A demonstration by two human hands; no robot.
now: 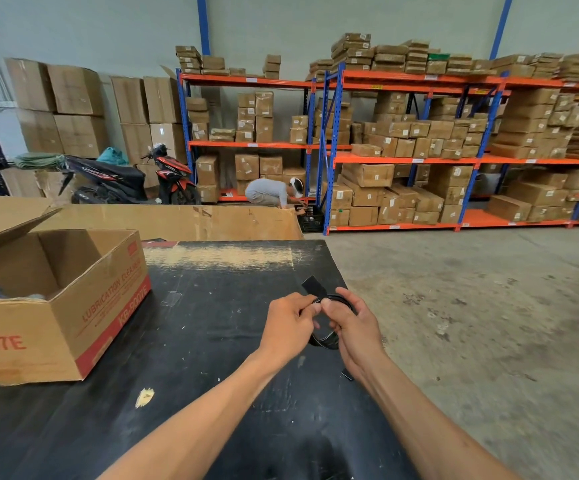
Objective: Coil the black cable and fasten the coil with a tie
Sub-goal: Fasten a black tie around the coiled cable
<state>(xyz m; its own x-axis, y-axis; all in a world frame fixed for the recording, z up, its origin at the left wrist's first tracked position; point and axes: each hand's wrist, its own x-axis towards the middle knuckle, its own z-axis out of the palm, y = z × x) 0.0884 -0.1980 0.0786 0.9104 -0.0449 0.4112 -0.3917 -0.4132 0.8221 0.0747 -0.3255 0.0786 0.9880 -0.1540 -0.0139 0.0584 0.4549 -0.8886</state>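
Observation:
The black cable [326, 339] is wound into a small coil and held above the right part of the black table [191, 327]. My left hand [289, 325] pinches the top of the coil with thumb and fingers. My right hand [352, 323] grips the coil's right side, fingers curled around it. A flat black tie strap [313, 285] sticks up from the top of the coil between the two hands. A cable end with a plug [347, 374] hangs below my right wrist.
An open cardboard box [83, 306] with red print stands on the table's left. A long flattened carton [177, 221] lies behind the table. Concrete floor lies to the right. Shelves of boxes, a motorbike [128, 180] and a crouching person [274, 194] fill the back.

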